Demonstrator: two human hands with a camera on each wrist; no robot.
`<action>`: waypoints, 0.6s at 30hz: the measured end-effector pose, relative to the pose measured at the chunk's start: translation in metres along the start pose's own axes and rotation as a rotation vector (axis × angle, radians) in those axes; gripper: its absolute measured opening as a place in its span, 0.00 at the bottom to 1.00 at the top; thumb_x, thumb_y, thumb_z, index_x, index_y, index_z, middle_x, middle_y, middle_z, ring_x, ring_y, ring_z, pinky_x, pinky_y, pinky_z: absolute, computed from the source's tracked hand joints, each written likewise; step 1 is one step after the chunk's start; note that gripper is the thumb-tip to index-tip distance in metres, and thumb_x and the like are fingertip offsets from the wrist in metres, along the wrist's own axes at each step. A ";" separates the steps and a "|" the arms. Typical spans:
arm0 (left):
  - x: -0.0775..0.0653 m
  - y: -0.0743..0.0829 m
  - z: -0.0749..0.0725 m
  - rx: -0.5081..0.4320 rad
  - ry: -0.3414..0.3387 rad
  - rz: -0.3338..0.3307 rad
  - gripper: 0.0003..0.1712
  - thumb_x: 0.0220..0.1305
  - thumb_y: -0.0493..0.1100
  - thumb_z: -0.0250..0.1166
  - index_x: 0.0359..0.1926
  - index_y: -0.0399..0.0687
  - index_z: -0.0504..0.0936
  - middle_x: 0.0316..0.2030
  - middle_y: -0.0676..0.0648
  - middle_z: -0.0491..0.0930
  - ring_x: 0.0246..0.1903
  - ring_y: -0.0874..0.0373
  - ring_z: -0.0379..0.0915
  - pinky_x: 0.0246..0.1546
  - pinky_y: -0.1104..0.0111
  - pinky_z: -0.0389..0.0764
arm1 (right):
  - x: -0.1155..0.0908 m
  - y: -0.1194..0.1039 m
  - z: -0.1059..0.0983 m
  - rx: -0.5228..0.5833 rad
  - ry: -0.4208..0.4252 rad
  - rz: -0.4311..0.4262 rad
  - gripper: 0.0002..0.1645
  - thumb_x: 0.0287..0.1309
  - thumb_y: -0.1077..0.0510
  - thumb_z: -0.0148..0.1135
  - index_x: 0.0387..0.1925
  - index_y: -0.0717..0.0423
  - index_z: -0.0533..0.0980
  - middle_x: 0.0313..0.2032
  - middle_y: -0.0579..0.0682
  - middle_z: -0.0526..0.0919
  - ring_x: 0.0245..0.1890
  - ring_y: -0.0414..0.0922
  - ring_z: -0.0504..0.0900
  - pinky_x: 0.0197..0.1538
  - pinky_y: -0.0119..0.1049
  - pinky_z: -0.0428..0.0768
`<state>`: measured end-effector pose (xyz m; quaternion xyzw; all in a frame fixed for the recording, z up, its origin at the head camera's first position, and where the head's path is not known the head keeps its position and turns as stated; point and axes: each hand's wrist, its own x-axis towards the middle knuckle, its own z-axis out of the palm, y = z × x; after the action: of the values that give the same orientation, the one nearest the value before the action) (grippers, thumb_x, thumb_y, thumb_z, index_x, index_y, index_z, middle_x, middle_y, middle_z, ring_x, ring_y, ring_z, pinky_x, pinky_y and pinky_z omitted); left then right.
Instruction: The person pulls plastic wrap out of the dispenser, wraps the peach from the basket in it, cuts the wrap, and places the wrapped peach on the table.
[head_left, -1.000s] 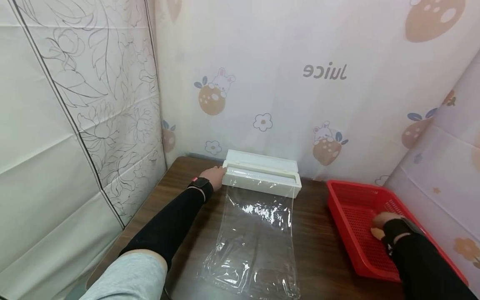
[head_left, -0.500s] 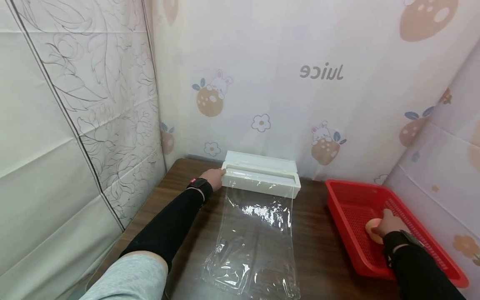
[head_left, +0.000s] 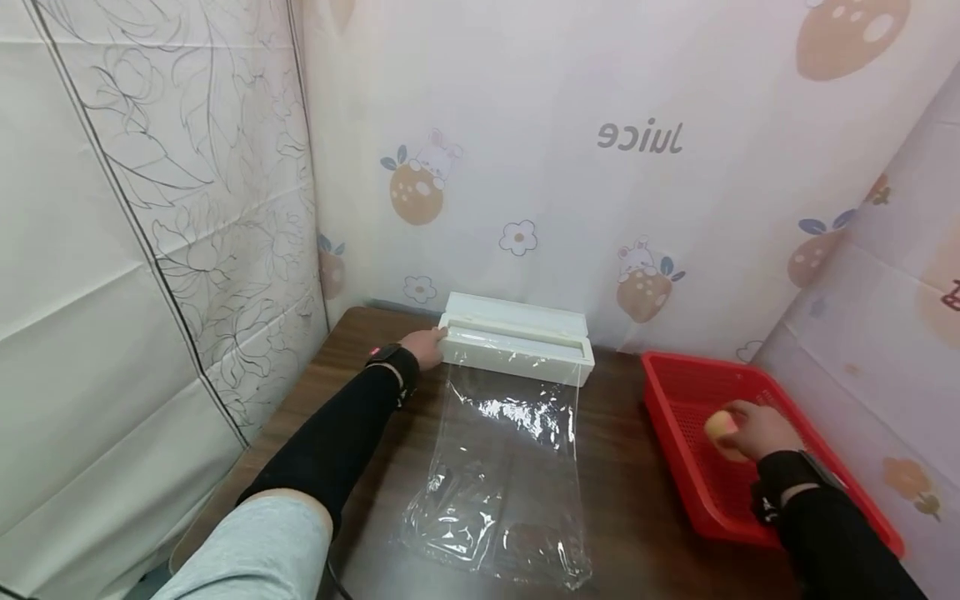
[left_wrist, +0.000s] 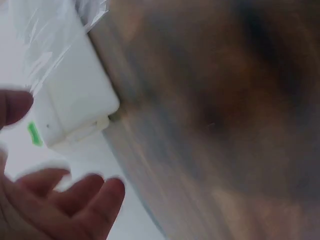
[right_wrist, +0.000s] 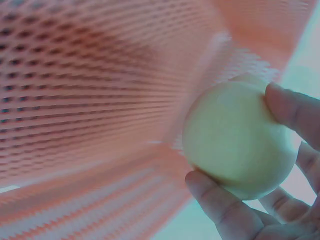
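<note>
My right hand (head_left: 763, 429) grips a round, apple-like fruit (right_wrist: 237, 140), pale yellow with a pinkish patch in the head view. Thumb and fingertips sit around its sides, over the inside of a red perforated plastic basket (head_left: 697, 518). At the left end of a white cling film box (head_left: 517, 367) is my left hand (head_left: 424, 348). Its thumb and loosely bent fingers are spread apart at the box's end in the left wrist view. The box lid (head_left: 517, 312) stands raised at the back. Clear cling film (head_left: 506, 475) runs from the box toward me across the table.
The brown wooden table (head_left: 618, 467) meets a printed curtain (head_left: 555, 167) at the back. White sheeting (head_left: 90, 375) hangs on the left side. A dark cable (head_left: 337, 579) lies near the front edge, beside the left sleeve.
My right hand has come up and to the left inside the basket with the fruit in its grip. My left hand has stayed by the box; the view has shifted slightly.
</note>
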<state>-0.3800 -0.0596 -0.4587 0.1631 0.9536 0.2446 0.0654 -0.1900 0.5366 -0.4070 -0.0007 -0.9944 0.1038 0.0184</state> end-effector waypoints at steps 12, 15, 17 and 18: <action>-0.083 0.053 0.001 -0.308 0.193 0.265 0.25 0.79 0.45 0.59 0.72 0.45 0.77 0.72 0.43 0.76 0.74 0.45 0.69 0.74 0.48 0.71 | -0.010 -0.143 -0.061 0.172 0.209 -0.061 0.41 0.61 0.51 0.77 0.73 0.55 0.74 0.56 0.66 0.78 0.52 0.61 0.74 0.44 0.51 0.78; -0.099 0.077 0.006 -0.346 0.194 0.351 0.25 0.78 0.44 0.61 0.71 0.45 0.77 0.71 0.43 0.77 0.73 0.47 0.71 0.73 0.50 0.73 | -0.018 -0.183 -0.060 0.241 0.227 -0.093 0.42 0.60 0.51 0.78 0.74 0.51 0.74 0.59 0.63 0.78 0.54 0.59 0.75 0.48 0.52 0.79; -0.108 0.090 0.012 -0.366 0.202 0.379 0.25 0.77 0.44 0.62 0.71 0.46 0.78 0.70 0.44 0.78 0.71 0.48 0.73 0.71 0.52 0.75 | -0.024 -0.204 -0.054 0.267 0.253 -0.134 0.42 0.58 0.53 0.80 0.72 0.52 0.75 0.59 0.61 0.80 0.54 0.58 0.77 0.50 0.52 0.80; -0.113 0.097 0.015 -0.379 0.204 0.385 0.24 0.77 0.44 0.62 0.70 0.47 0.78 0.69 0.45 0.79 0.69 0.49 0.75 0.69 0.52 0.77 | -0.026 -0.214 -0.051 0.276 0.261 -0.150 0.41 0.58 0.54 0.80 0.71 0.52 0.75 0.59 0.60 0.81 0.53 0.57 0.78 0.51 0.52 0.80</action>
<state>-0.2440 -0.0118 -0.4191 0.3007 0.8440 0.4413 -0.0491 -0.1613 0.3380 -0.3144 0.0626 -0.9572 0.2366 0.1546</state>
